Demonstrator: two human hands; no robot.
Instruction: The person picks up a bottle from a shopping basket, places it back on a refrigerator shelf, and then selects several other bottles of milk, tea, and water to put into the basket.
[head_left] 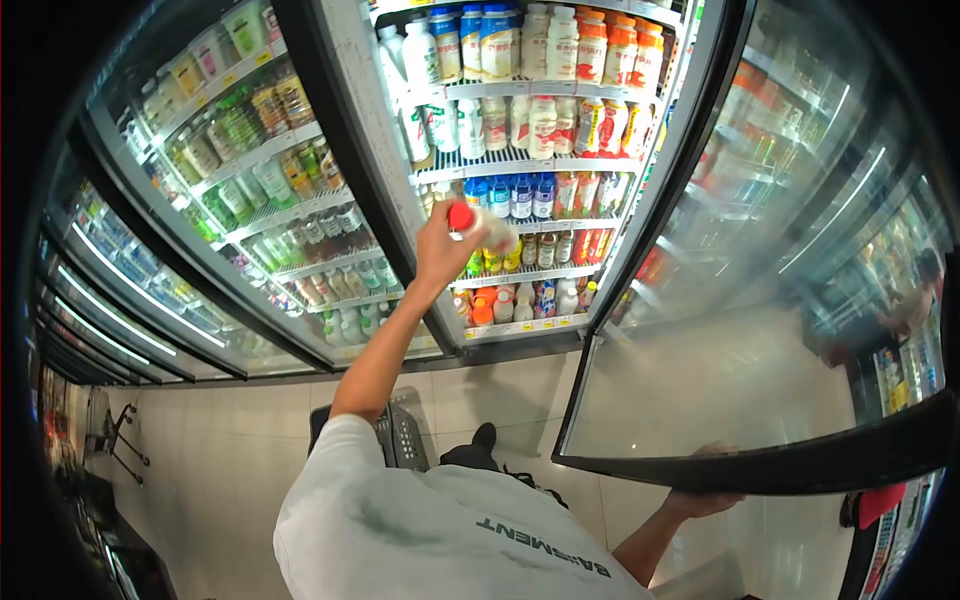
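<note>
Red-capped bottle (494, 230), ctr: motion-blurred, label unreadable. R hand (703, 503), lower rt: partly hidden by door frame (800, 473). Basket (405, 440), lower ctr: partly hidden by shirt (400, 510). Price tags (520, 88), upper ctr: too sm. to read.

L hand (445, 252) w/ bottle (497, 234) in front of fridge shelves (530, 88); open door (710, 380) to R, R hand (703, 502) at its edge; basket (405, 440) below L arm (372, 375).

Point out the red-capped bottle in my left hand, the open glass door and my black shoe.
Red-capped bottle (490, 229): head view, on its pale, blurred body.
Open glass door (730, 300): head view, on the middle of its pane.
Black shoe (485, 435): head view, near its toe.
</note>
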